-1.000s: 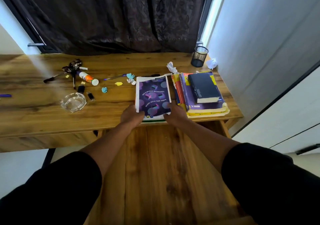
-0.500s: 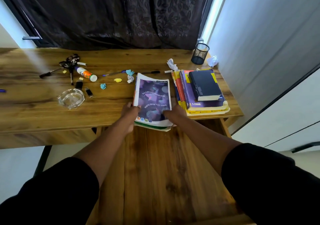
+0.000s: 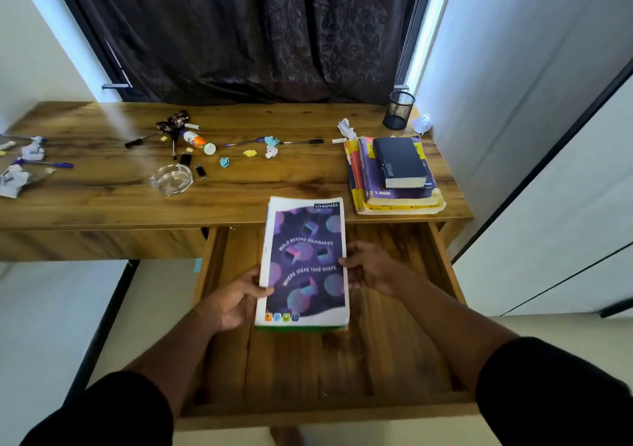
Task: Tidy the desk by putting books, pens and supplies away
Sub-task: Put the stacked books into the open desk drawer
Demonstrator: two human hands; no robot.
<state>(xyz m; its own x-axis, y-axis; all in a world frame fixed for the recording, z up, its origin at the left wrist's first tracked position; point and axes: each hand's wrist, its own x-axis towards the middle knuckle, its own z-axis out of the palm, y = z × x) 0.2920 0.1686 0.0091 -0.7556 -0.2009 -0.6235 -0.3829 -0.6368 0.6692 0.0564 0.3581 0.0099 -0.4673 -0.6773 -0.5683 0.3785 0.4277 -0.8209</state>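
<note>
A purple-covered notebook (image 3: 305, 264), with a green one under it, hangs over the open wooden drawer (image 3: 442, 260). My left hand (image 3: 236, 300) grips its left edge and my right hand (image 3: 371, 267) holds its right edge. A stack of books (image 3: 394, 174) with a dark thick one on top lies at the desk's right end. Pens (image 3: 301, 142) lie scattered across the desk (image 3: 102, 202), and a black mesh pen cup (image 3: 398, 109) stands at the back right.
A glass ashtray (image 3: 171, 180), a glue tube (image 3: 198, 141), small black items and crumpled paper bits (image 3: 270, 150) litter the desk's middle. More crumpled paper (image 3: 13, 180) and pens sit at the far left. A dark curtain hangs behind; a white wall stands close on the right.
Both hands have pulled the purple notebook off the desk edge toward me. It now hangs over the open drawer.
</note>
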